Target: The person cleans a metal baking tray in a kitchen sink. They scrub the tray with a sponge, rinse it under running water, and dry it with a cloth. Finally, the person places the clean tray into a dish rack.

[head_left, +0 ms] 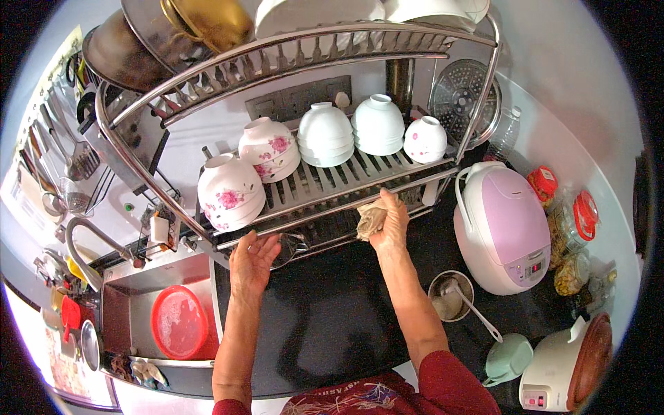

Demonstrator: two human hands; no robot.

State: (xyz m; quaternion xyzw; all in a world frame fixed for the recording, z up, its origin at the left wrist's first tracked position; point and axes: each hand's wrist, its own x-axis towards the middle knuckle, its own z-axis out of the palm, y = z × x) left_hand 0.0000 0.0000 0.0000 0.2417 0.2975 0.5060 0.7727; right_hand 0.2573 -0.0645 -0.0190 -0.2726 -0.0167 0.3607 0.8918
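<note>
In my right hand [391, 221] is a crumpled tan cloth [371, 218], pressed at the front rail of the metal dish rack [325, 209]. My left hand [253, 261] is at the same rail further left, its fingers stretched out and nothing in it. Upside-down bowls stand in stacks on the slatted shelf: flowered white bowls [232, 194] above my left hand, more flowered bowls [270, 151] behind them, then plain white bowls [325, 135] and pale bowls [378, 126]. A small flowered bowl [425, 140] sits at the right end.
Pots [121, 52] and large white bowls [318, 17] fill the upper tier. At left, a red basin [180, 322] lies in the steel sink [124, 294] by a curved faucet [86, 225]. A pink rice cooker [501, 228], metal cup [449, 308], green cup [510, 357] and white cooker [560, 366] stand right.
</note>
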